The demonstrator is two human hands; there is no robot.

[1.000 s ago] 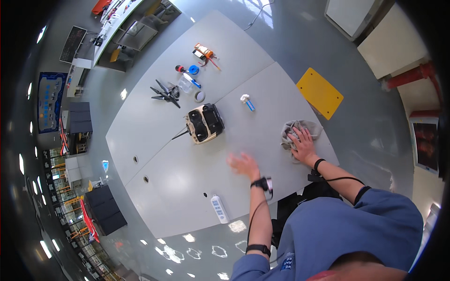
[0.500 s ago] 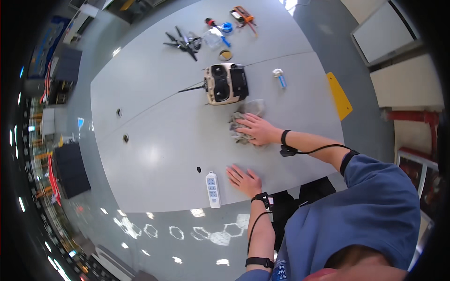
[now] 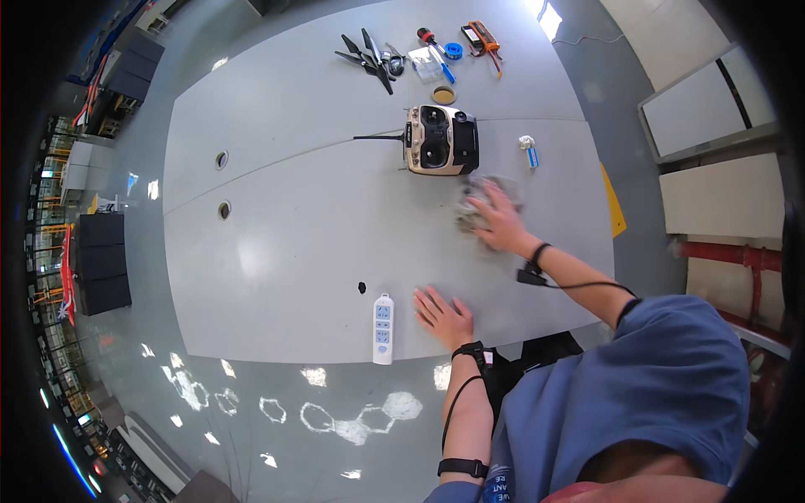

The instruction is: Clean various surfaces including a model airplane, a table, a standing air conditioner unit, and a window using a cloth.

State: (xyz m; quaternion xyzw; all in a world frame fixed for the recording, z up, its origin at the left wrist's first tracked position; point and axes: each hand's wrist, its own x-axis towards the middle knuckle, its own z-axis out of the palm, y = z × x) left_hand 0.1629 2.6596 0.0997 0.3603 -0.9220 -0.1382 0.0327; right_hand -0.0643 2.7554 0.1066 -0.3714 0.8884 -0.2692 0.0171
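Both hands lie flat with fingers spread: right hand (image 3: 498, 225) presses a grey cloth (image 3: 480, 201), left hand (image 3: 443, 317) rests on the table (image 3: 293, 251). Wiping further, I might bump the remote controller (image 3: 442, 140).

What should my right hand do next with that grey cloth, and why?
Probably sweep the grey cloth toward you: the right hand lies flat on it just below the radio controller, and bare table lies nearer, where the left hand rests flat.
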